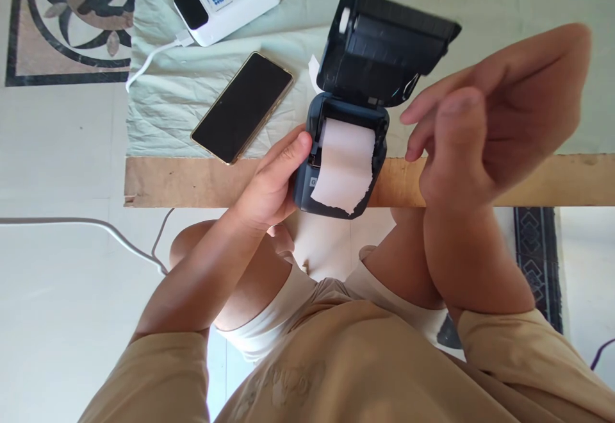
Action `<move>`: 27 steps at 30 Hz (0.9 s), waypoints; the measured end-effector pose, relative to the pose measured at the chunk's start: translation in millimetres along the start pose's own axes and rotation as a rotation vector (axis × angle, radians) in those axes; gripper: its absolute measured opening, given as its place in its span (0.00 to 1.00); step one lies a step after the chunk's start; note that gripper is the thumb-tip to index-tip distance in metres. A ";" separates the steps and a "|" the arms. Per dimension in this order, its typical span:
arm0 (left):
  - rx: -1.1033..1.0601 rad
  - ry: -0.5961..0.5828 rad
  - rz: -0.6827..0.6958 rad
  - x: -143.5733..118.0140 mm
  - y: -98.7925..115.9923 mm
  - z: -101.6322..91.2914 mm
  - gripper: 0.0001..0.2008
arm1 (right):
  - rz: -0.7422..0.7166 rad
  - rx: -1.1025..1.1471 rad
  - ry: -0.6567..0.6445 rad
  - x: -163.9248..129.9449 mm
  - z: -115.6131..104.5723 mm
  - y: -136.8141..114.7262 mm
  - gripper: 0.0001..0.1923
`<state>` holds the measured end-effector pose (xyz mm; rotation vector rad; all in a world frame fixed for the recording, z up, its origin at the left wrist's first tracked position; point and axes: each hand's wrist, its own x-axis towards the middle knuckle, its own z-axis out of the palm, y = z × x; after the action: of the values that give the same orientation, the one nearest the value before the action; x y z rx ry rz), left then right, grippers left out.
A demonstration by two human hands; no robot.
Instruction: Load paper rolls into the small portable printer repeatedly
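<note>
Small dark printer [342, 173] sitting right at the near edge of the counter [182, 182], lid [384, 48] flipped up and back, white paper [346, 165] rolled out of the bay and draped over the front with a ragged torn end. Left hand [271, 182] curled around the printer's left side, thumb pressed on the top edge next to the paper, fingers tucked underneath and mostly hidden. Right hand [480, 134] floating just right of the printer, touching nothing, holding nothing, fingers loosely bent and pointing toward the lid hinge, thumb up and a bit blurry. Just beyond the left hand, a black phone [243, 107] lying face up at an angle on a pale green cloth [163, 99] covering the counter. Further out past the phone, a white power bank [225, 0] with a white cable [151, 58] plugged in and trailing off to the left. Below the hands, bare knees and a tan shirt, pale tiled floor underneath, another white cable [86, 225] snaking across it off left of the left arm.
</note>
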<state>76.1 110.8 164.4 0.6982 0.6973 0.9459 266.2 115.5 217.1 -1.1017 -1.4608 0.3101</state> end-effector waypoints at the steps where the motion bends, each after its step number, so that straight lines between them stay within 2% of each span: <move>1: 0.005 0.001 0.003 -0.2 0.9 0.9 0.26 | -0.056 -0.049 -0.067 0.2 -1.5 0.8 0.12; 3: 0.017 -0.016 0.013 -1.0 3.9 3.8 0.23 | -0.122 -0.291 -0.281 -0.1 -5.9 0.0 0.09; 5: 0.010 -0.016 -0.007 -2.1 7.9 7.8 0.19 | -0.101 -0.548 -0.483 -0.7 -11.0 -4.4 0.04; 7: -0.002 -0.014 -0.034 -3.3 11.9 11.2 0.14 | -0.024 -0.683 -0.646 -0.3 -15.3 -10.1 0.10; 10: 0.001 -0.043 -0.029 -4.5 14.6 13.0 0.12 | 0.048 -0.617 -0.789 2.7 -19.6 -15.6 0.16; 12: 0.002 -0.058 -0.017 -4.5 13.9 12.1 0.13 | 0.116 -0.504 -0.805 5.2 -21.8 -16.9 0.18; 15: -0.026 -0.038 -0.007 -2.8 10.3 9.9 0.14 | 0.286 -0.236 -0.711 8.2 -27.0 -14.9 0.18; 17: -0.062 -0.006 -0.001 -0.3 7.9 8.9 0.14 | 0.370 0.024 -0.513 11.2 -32.5 -8.3 0.19; 19: -0.105 0.048 -0.025 2.4 6.4 8.8 0.18 | 0.386 0.212 -0.269 16.7 -39.5 3.4 0.19; 21: -0.146 0.131 -0.047 4.5 6.3 9.3 0.22 | 0.453 0.272 -0.142 24.7 -47.2 18.1 0.16; 23: -0.174 0.217 -0.051 5.1 7.2 10.0 0.25 | 0.670 0.325 -0.081 32.4 -53.4 32.2 0.15; 25: -0.191 0.245 -0.034 4.0 8.4 10.2 0.24 | 0.821 0.319 0.029 36.7 -55.5 43.3 0.10; 27: -0.190 0.241 -0.019 1.9 9.2 9.8 0.22 | 0.810 0.207 0.117 36.0 -53.0 50.9 0.08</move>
<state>80.2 114.1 177.0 0.4130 0.8110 1.0738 341.5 147.6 215.2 -1.4706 -0.7963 0.9214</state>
